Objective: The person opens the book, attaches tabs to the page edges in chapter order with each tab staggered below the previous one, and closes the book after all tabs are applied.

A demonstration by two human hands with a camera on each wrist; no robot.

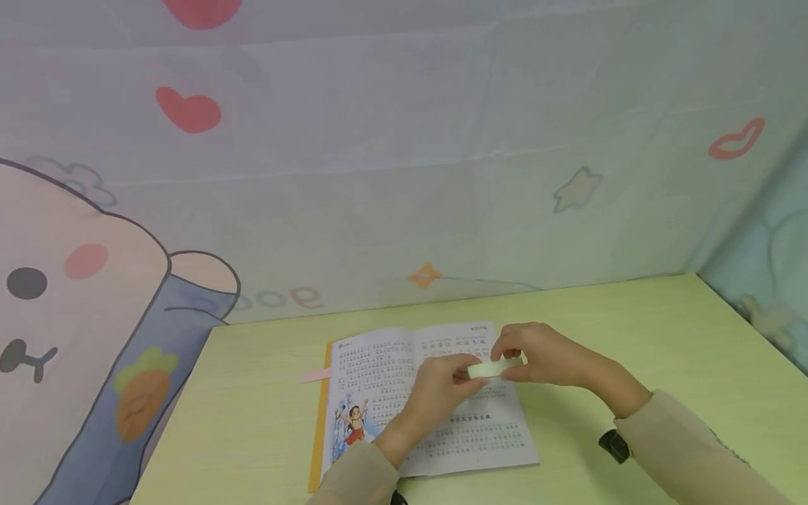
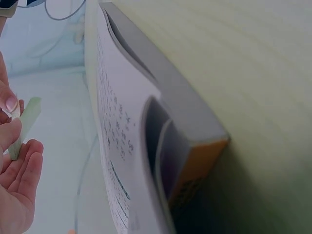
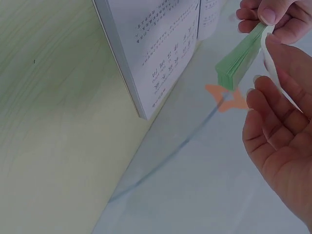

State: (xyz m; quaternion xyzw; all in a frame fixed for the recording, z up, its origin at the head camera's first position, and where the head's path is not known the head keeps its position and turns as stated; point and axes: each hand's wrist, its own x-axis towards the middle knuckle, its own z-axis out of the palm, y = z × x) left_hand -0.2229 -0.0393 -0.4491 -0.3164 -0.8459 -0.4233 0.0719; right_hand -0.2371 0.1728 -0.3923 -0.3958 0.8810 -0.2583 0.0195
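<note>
Above the right page of an open book [image 1: 480, 449], both hands meet at a slim pad of green sticky notes [image 3: 239, 61]. My left hand [image 1: 435, 389] pinches one end of the pad between thumb and fingers. A thin white paper strip [image 3: 269, 63] bends away from the pad's side, and my right hand [image 1: 552, 354] pinches it between thumb and forefinger. The other fingers of the right hand curl loosely beneath. In the left wrist view the green pad [image 2: 30, 117] shows partly behind the fingers.
A pink paper tab [image 1: 314, 376] sticks out from the book's left edge. The book lies on a pale wooden table [image 1: 252, 421]. Behind the table hangs a printed cloth [image 1: 404, 175] with hearts and a cartoon animal.
</note>
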